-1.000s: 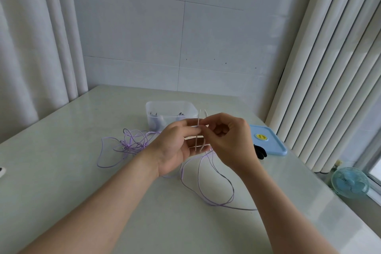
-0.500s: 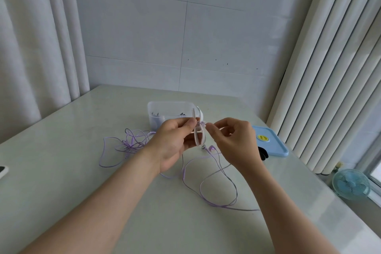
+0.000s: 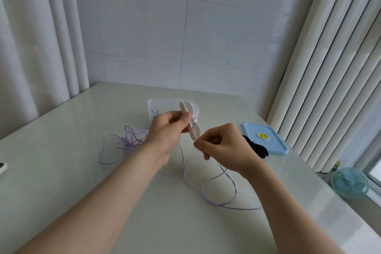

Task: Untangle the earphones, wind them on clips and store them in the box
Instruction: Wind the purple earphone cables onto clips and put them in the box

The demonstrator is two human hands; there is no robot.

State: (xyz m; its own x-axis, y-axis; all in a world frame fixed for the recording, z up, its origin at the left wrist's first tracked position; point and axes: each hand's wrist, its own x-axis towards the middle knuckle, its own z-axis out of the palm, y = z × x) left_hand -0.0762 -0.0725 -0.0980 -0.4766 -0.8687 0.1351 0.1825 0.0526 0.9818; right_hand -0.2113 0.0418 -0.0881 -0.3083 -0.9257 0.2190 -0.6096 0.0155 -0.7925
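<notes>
Left hand [image 3: 165, 132] is closed on a white clip [image 3: 194, 130], held upright in front of the clear box [image 3: 158, 102]. The purple earphone cord [image 3: 226, 206] is pinched by the right hand [image 3: 224, 147] just below the clip, and its slack is looped on the table [image 3: 61, 171].

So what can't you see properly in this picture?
Head view only.
Inside the box: too dim, and the left hand and clip cover part.
The black thing by the blue lid: the right hand hides part.
The thing at the left edge: cut off.
How many turns of cable are on the clip: too small.
</notes>
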